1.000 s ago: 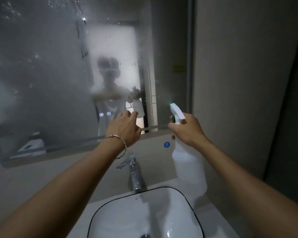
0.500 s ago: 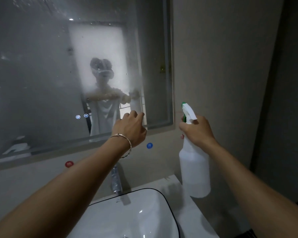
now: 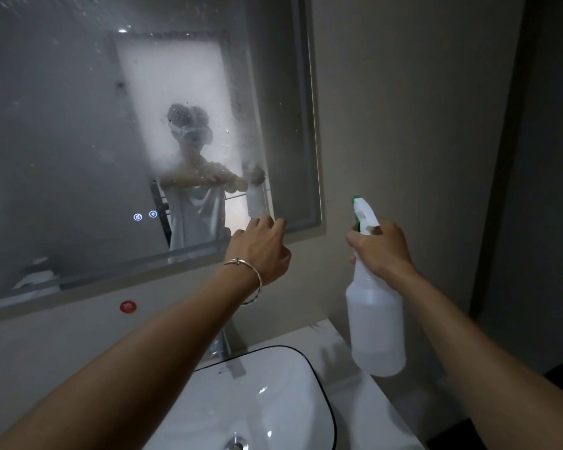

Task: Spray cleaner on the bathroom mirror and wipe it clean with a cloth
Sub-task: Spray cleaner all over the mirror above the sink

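Glass mirror (image 3: 62, 141) droplet-fogged above white basin (image 3: 283, 378).

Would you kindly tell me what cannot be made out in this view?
Head view:
- left hand fingers: curled away; any cloth is hidden behind the hand.
- spray bottle trigger: covered by right hand.
- faucet: mostly behind left forearm.
- mirror: left side cut off by frame edge.

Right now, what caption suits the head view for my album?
Right hand grips a spray bottle by the misted mirror; left hand at its lower corner.
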The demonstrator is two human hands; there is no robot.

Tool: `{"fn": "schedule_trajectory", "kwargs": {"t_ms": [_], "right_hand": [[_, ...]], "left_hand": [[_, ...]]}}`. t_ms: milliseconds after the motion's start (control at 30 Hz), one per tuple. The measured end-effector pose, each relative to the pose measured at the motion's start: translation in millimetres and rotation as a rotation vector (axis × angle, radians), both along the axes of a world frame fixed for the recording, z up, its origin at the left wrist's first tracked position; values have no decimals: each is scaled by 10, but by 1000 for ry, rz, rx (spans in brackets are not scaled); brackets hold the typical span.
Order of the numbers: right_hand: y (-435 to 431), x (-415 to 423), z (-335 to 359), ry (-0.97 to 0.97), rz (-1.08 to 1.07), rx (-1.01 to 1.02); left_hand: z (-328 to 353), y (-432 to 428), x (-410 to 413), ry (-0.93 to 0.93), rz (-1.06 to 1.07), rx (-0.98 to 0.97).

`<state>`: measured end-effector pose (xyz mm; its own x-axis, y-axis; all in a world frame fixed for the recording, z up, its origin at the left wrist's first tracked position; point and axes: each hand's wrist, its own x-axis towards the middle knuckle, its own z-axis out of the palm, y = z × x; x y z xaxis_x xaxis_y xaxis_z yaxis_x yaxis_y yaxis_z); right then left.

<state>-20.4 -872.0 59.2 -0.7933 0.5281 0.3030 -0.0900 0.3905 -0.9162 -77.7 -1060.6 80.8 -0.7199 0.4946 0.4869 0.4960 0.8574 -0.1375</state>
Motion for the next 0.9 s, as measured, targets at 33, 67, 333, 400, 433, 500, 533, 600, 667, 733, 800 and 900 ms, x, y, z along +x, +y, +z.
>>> {"fn": "schedule_trajectory", "kwargs": {"t_ms": [33,67,333,400,433,500,533,600,667,733,800,900], "right_hand": [[1,6,-48,-20,-11,-12],[-3,13,-96,-40,-13,-27],[-166,15,-269,-80,96,-6],[-199,14,-311,-98,101,-5],[-210,12,-341,-109,92,-10],[-237,16,-408,-147,60,-20],[-251,16,-443,-162,42,-22],[-289,23,-503,-181,22,-12],[-342,34,-551,-168,30,-6],[-408,40,-567,-124,59,-1],[-472,18,-554,-94,90,39],[-591,-25,-521,-73,100,67]], "left_hand": [[-37,-18,10,-7,3,-4],[-74,-37,15,-15,8,-10],[-210,-152,16,-49,23,0],[-247,-189,15,-52,27,8],[-272,-211,17,-58,28,9],[-328,-263,26,-81,27,21],[-355,-291,29,-91,25,29],[-407,-343,25,-111,24,43],[-445,-382,14,-129,23,58],[-464,-413,10,-133,20,69],[-471,-451,7,-140,15,77],[-477,-547,10,-141,17,95]]}}
